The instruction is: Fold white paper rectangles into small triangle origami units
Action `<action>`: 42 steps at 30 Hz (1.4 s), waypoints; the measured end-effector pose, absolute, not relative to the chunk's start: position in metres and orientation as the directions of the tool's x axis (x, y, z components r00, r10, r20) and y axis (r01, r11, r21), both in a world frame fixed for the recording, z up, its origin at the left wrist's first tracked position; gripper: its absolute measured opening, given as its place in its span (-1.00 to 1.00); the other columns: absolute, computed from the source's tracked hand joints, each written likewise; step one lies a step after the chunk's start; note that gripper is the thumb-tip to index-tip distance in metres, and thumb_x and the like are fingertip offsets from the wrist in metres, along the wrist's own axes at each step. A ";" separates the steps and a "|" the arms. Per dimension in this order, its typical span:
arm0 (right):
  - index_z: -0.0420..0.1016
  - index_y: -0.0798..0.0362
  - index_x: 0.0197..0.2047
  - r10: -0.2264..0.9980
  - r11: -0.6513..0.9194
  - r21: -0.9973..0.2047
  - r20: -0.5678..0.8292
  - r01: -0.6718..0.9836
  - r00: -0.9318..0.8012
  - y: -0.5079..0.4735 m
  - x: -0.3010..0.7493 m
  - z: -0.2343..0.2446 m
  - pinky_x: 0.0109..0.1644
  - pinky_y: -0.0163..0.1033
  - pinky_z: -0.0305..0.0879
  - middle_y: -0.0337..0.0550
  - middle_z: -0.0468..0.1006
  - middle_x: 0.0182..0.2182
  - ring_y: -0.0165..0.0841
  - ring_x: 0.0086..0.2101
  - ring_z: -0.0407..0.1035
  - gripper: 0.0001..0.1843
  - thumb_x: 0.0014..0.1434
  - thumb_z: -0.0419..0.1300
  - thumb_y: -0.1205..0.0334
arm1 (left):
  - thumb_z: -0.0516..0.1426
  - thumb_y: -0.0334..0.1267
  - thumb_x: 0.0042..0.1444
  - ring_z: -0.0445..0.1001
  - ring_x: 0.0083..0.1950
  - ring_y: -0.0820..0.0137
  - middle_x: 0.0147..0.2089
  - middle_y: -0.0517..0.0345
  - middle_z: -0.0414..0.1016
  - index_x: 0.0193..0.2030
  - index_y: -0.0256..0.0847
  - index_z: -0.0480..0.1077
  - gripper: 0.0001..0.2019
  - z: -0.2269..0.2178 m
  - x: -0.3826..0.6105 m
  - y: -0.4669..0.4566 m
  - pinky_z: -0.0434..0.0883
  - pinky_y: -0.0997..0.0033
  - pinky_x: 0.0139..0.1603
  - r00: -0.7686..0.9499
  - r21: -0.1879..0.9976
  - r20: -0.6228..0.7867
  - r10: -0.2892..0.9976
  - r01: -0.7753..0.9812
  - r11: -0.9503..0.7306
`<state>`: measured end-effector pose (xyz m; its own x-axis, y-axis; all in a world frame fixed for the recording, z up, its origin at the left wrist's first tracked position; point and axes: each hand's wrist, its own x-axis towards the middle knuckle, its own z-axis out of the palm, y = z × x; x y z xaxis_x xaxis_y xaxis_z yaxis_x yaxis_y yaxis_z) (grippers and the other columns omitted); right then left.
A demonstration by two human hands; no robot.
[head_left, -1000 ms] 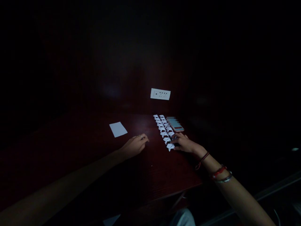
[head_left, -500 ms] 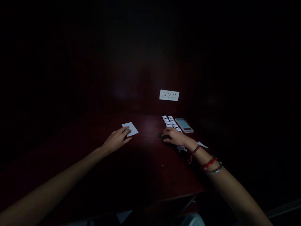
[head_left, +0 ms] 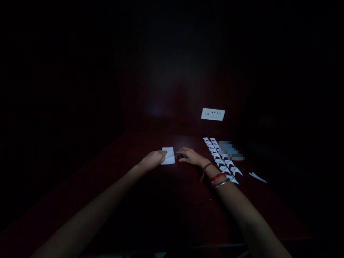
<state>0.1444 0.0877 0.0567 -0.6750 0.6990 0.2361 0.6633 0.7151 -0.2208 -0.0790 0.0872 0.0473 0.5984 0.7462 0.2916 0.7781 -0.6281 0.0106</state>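
Observation:
A small white sheet of paper (head_left: pixel 169 156) with a crease across it is in front of me, over the dark red table (head_left: pixel 161 200). My left hand (head_left: pixel 152 160) pinches its left edge, thumb on top and fingers underneath. Just right of the sheet is my right hand (head_left: pixel 190 156), fingers apart and curved, holding nothing and not touching the paper. Red cords and a metal bangle circle the right wrist. Beyond that wrist, several folded white paper pieces (head_left: pixel 219 161) lie in two slanting rows.
A blurred-out phone (head_left: pixel 231 150) lies right of the folded pieces. Thin paper strips (head_left: pixel 258 177) rest farther right. On the back wall is a white socket panel (head_left: pixel 213 114). The surroundings are very dark.
The view has turned left, so the table things appear farther right. My left hand has gone from resting spread on the sheet to gripping its edge. My right hand has come closer to the sheet.

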 end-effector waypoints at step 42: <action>0.36 0.09 -0.04 0.904 0.424 -0.503 0.286 0.753 -0.318 0.004 0.206 0.044 -0.03 -0.18 0.21 -0.04 0.41 -0.10 -0.29 -0.12 0.31 -0.58 0.00 0.14 0.17 | -0.02 -0.23 0.16 0.34 -0.12 0.35 -0.14 0.12 0.39 -0.05 -0.17 0.26 -0.77 0.039 -0.015 -0.008 0.26 0.35 -0.13 0.916 -0.110 0.267 0.300 0.338 -0.935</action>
